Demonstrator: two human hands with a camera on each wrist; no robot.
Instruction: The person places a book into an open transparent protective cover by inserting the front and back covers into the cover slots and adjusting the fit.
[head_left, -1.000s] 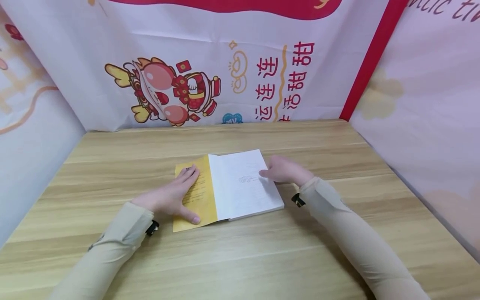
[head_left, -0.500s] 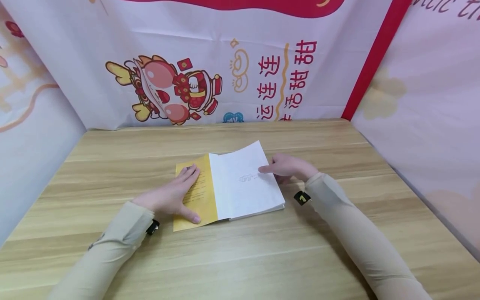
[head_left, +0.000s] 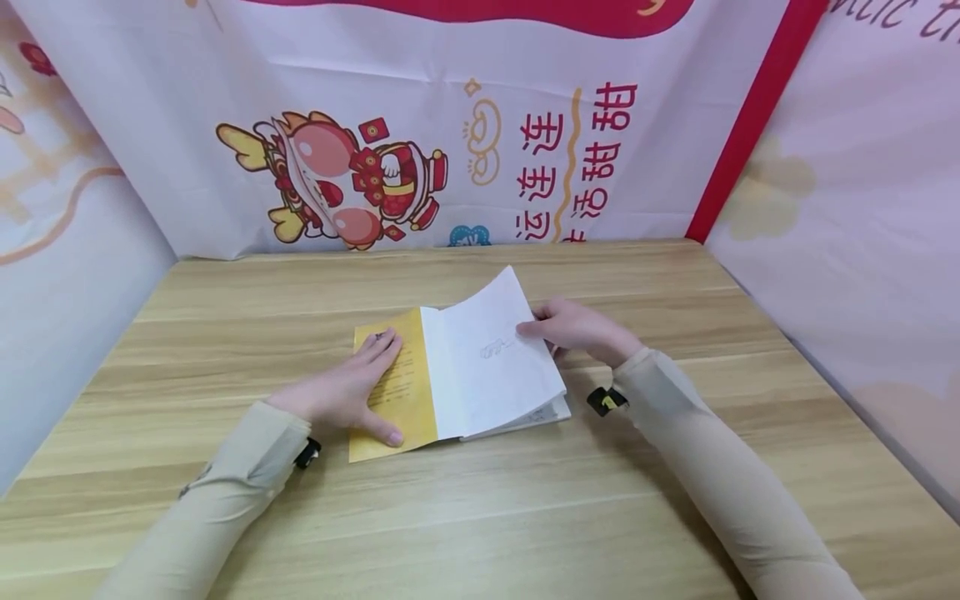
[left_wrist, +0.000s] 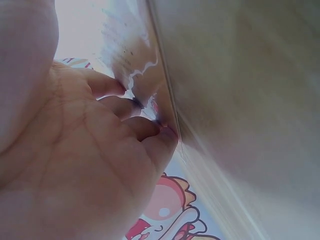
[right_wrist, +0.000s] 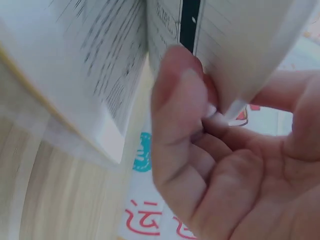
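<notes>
An open book [head_left: 491, 367] lies on the wooden table, its yellow cover flap [head_left: 408, 392] spread to the left. My left hand [head_left: 341, 396] rests flat on that flap with fingers and thumb spread; the left wrist view shows its palm and fingertips [left_wrist: 107, 85] against the glossy surface. At the book's right edge my right hand [head_left: 573, 327] pinches several pages, thumb on top and fingers beneath. Those pages [right_wrist: 245, 40] are lifted and curve up, and the right wrist view shows printed pages [right_wrist: 100, 55] below them.
The wooden table [head_left: 450, 525] extends around the book on all sides. A white cloth backdrop [head_left: 420, 67] with a red cartoon figure and red characters hangs behind it. Pale printed cloth [head_left: 847, 208] stands along the right side.
My right hand has risen slightly, lifting the pages off the rest of the book, so a gap shows at their lower right corner. The left hand has stayed on the flap.
</notes>
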